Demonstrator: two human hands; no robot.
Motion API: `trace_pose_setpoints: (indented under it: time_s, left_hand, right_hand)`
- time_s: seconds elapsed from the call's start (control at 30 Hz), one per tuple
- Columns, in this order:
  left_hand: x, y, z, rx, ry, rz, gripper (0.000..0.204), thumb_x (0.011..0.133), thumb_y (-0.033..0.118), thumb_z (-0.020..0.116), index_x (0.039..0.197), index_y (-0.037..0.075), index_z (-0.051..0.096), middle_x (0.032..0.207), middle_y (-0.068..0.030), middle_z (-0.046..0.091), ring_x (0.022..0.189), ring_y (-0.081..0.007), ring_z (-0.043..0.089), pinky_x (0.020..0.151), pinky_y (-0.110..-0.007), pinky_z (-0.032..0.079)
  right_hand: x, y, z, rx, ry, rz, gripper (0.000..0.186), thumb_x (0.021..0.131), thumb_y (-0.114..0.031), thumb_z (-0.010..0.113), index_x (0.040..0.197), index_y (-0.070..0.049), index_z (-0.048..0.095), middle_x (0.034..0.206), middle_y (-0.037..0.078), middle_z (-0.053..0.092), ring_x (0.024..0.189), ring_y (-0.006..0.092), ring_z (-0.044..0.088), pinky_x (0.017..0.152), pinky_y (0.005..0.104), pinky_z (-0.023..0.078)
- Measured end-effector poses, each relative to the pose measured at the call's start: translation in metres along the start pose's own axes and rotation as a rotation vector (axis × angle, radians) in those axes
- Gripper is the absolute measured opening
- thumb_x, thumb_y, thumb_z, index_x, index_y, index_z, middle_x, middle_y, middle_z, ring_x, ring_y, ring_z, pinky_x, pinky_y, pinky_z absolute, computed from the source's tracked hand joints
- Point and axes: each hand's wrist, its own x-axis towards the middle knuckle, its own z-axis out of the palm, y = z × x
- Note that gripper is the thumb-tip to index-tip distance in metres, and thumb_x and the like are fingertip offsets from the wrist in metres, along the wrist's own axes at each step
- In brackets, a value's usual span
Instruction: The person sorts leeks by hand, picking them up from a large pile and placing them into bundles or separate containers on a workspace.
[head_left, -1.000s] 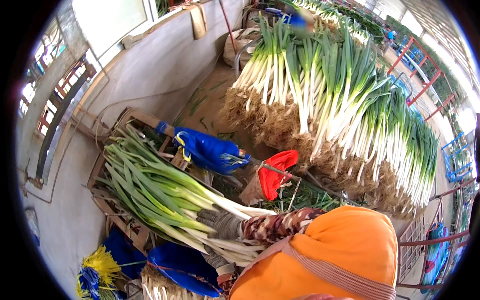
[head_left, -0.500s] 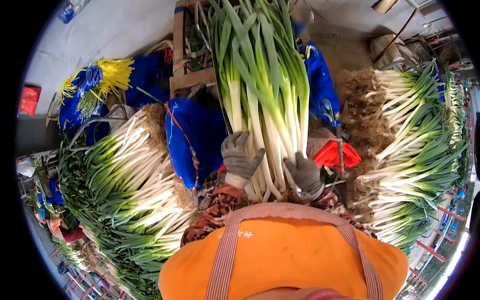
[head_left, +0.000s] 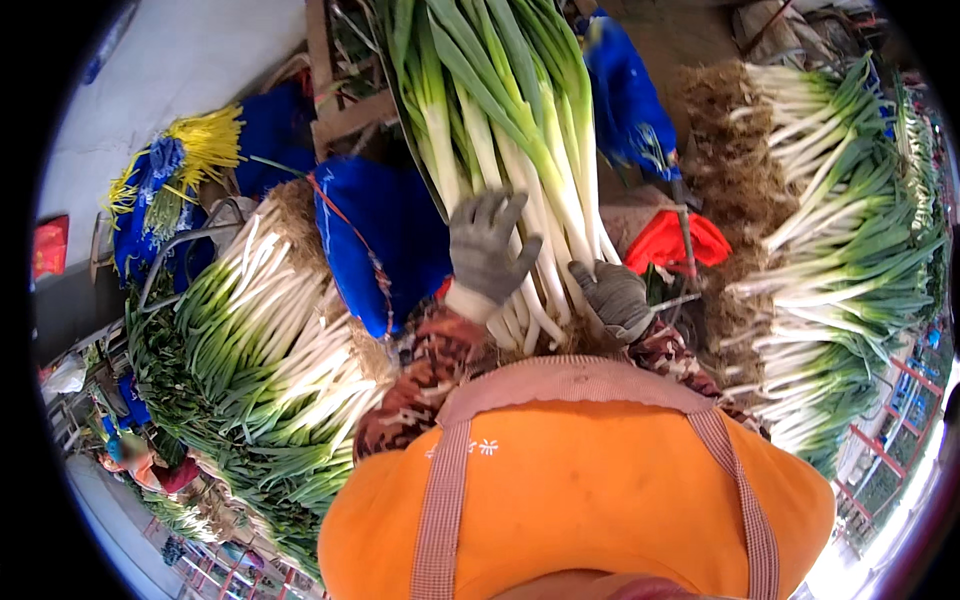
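Observation:
A bunch of long leeks (head_left: pixel 545 215) lies in front of me, green leaves away from me and white stems and roots towards my apron. My left hand (head_left: pixel 490 250), in a grey glove, rests on the left of the white stems with its fingers spread. On the right side of the bunch, near the roots, my gloved right hand (head_left: pixel 614 300) curls against the stems, thumb on top. Its other fingers are partly hidden. A thin pale stick-like piece (head_left: pixel 675 302) shows beside that hand; I cannot make out whether they touch.
Large heaps of leeks lie to the left (head_left: pixel 290 340) and right (head_left: pixel 830 250), roots facing inward. Blue cloth (head_left: pixel 385 235) hangs left of the bunch, with red cloth (head_left: pixel 680 240) on the right. Yellow ties (head_left: pixel 205 140) sit at the far left. Another person (head_left: pixel 150 465) is at the lower left.
My left hand has lifted slightly and its fingers have spread upward over the stems. The right hand stays at the bunch's right side, its fingers more curled. The whole view has shifted.

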Motion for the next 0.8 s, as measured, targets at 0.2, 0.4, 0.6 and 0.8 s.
trace_pose_setpoints:
  time_s: [0.2,0.4,0.6,0.8]
  left_hand:
    - [0.085,-0.006,0.026,0.326,0.094,-0.097,0.094,0.074,0.058,0.067,0.142,0.001,0.038,0.128,-0.0299,0.048,0.126,-0.0440,0.041,0.111,-0.053,0.025]
    - [0.113,-0.021,0.044,0.352,-0.074,-0.011,0.087,0.073,0.051,0.067,0.142,0.004,0.039,0.125,-0.0250,0.054,0.125,-0.0374,0.047,0.112,-0.052,0.025]
    - [0.083,-0.020,0.043,0.559,-0.042,-0.081,0.080,0.080,0.055,0.060,0.141,0.008,0.041,0.129,-0.0200,0.055,0.130,-0.0337,0.044,0.110,-0.057,0.022]
    - [0.080,-0.023,0.051,0.603,-0.085,-0.132,0.076,0.082,0.053,0.059,0.143,0.010,0.042,0.137,-0.0175,0.052,0.133,-0.0308,0.042,0.111,-0.058,0.019]
  right_hand:
    - [-0.014,0.009,-0.006,-0.245,-0.255,-0.276,0.057,0.094,-0.055,0.044,0.086,-0.002,0.065,0.076,0.020,0.067,0.072,0.0382,0.067,0.069,0.0487,0.050]
    - [-0.003,0.019,-0.024,0.028,-0.274,-0.330,0.048,0.097,-0.048,0.043,0.097,-0.006,0.066,0.081,0.018,0.066,0.081,0.0370,0.064,0.077,0.0473,0.049]
    - [0.028,0.035,-0.041,0.567,0.122,-0.228,0.043,0.087,-0.031,0.064,0.122,-0.008,0.055,0.117,0.016,0.060,0.101,0.0364,0.059,0.091,0.0472,0.046]
    - [0.096,0.006,-0.007,0.230,0.550,-0.480,0.090,0.079,-0.036,0.070,0.149,-0.004,0.024,0.132,0.022,0.047,0.122,0.0376,0.044,0.106,0.0437,0.036]
